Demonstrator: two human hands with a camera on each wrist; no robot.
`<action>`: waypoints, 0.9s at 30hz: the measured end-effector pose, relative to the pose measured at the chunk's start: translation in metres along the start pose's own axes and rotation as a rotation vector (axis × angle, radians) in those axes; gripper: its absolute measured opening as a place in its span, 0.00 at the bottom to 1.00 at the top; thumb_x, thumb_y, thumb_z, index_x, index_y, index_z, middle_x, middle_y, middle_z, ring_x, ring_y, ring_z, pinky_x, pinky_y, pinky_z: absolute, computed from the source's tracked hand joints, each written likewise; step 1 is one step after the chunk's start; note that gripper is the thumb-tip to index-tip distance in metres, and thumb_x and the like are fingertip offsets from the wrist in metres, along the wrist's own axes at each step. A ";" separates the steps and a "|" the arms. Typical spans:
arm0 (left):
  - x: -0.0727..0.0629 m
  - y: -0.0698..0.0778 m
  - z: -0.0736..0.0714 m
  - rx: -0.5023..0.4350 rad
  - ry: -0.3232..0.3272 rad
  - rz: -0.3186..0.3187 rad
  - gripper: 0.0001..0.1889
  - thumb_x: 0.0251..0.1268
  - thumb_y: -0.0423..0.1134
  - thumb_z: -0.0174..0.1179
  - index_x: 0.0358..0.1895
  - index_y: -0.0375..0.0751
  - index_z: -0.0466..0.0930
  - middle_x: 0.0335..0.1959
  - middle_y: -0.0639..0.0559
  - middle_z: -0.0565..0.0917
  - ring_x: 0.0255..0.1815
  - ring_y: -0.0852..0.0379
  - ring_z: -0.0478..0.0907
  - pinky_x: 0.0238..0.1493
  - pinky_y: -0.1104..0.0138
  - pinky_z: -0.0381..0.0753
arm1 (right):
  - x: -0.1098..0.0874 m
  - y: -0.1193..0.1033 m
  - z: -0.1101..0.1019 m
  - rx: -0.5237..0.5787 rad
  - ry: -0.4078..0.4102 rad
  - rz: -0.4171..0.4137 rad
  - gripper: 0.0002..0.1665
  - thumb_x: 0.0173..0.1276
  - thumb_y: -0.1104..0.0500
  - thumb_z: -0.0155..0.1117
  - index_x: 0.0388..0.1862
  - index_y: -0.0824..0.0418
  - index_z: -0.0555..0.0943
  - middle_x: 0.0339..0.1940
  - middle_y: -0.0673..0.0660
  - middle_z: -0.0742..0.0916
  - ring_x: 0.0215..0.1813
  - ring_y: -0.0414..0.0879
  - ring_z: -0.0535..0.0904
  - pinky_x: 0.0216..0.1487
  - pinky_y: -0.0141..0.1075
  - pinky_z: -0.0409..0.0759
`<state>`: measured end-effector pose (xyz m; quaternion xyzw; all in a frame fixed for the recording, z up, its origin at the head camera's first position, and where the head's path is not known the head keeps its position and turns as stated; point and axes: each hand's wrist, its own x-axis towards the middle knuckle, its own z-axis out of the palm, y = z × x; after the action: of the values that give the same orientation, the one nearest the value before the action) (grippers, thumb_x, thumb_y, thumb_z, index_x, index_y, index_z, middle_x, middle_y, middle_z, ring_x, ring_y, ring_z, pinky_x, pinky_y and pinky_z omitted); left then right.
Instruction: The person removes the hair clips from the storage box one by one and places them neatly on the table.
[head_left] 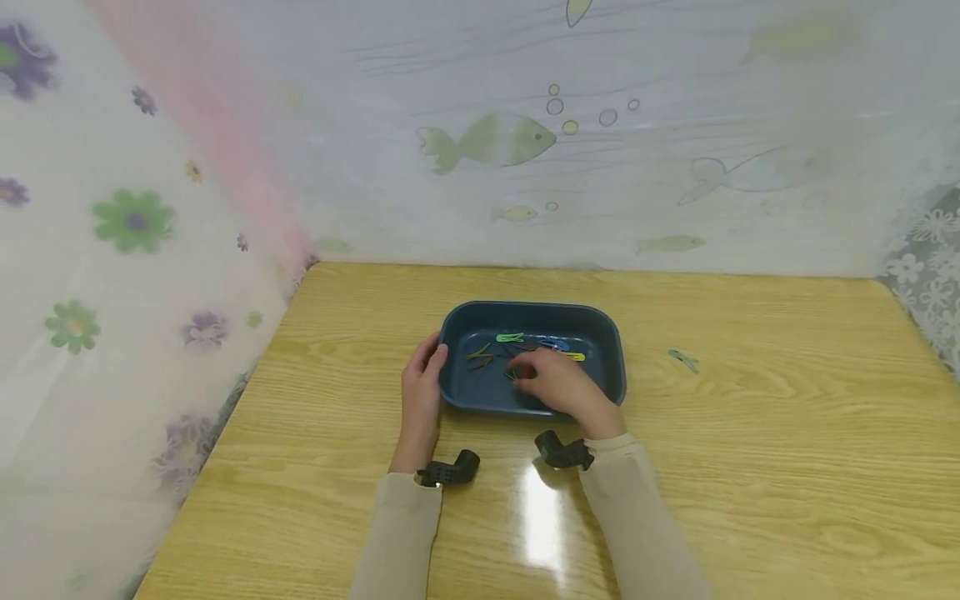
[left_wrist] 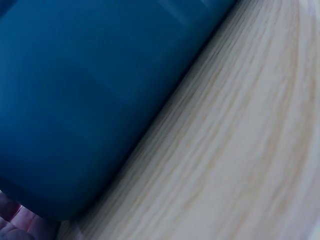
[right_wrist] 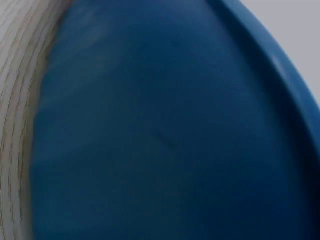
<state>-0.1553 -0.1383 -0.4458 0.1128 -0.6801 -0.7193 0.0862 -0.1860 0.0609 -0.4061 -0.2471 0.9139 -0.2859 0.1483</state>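
A dark blue plastic tray (head_left: 531, 403) sits on the table, with several small snap hair clips inside. A light green hair clip (head_left: 510, 337), a blue hair clip (head_left: 556, 344) and a yellow hair clip (head_left: 575, 357) lie towards its back and right, and olive ones to the left. My left hand (head_left: 422, 379) grips the tray's left end, its thumb at the rim. In the left wrist view, a few fingers (left_wrist: 22, 222) show by the tray corner. Inside the tray, my right hand (head_left: 558, 382) bends its fingers around a small dark-green clip (head_left: 512, 376); whether they pinch it is unclear.
A pale green hair clip (head_left: 683, 360) lies alone on the wooden table (head_left: 780, 433), right of the tray. Printed sheets hang behind and on the left, meeting the table's edges. Black wrist cameras (head_left: 453, 469) are strapped to both forearms.
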 end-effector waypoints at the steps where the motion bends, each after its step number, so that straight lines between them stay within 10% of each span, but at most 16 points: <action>1: 0.000 -0.001 0.000 0.002 0.002 0.003 0.18 0.63 0.50 0.52 0.55 0.52 0.72 0.55 0.57 0.73 0.57 0.63 0.65 0.59 0.66 0.61 | 0.000 0.000 0.000 -0.009 -0.006 0.005 0.15 0.59 0.59 0.62 0.46 0.57 0.80 0.28 0.48 0.80 0.32 0.41 0.73 0.36 0.36 0.71; 16: -0.002 -0.002 0.002 -0.026 0.006 0.049 0.18 0.63 0.48 0.52 0.55 0.49 0.72 0.54 0.55 0.74 0.55 0.63 0.67 0.57 0.66 0.63 | -0.005 -0.002 0.003 -0.077 0.039 0.074 0.07 0.57 0.66 0.60 0.32 0.56 0.81 0.30 0.49 0.80 0.34 0.42 0.73 0.37 0.37 0.72; 27: -0.001 -0.003 0.002 -0.006 0.015 0.052 0.18 0.63 0.49 0.52 0.54 0.51 0.73 0.53 0.57 0.74 0.55 0.64 0.67 0.57 0.67 0.63 | -0.006 -0.003 0.001 -0.046 0.130 0.076 0.10 0.60 0.62 0.57 0.41 0.56 0.80 0.28 0.48 0.79 0.31 0.43 0.70 0.34 0.36 0.70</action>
<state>-0.1545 -0.1360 -0.4485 0.1003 -0.6800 -0.7179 0.1100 -0.1795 0.0609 -0.4045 -0.1966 0.9366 -0.2747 0.0934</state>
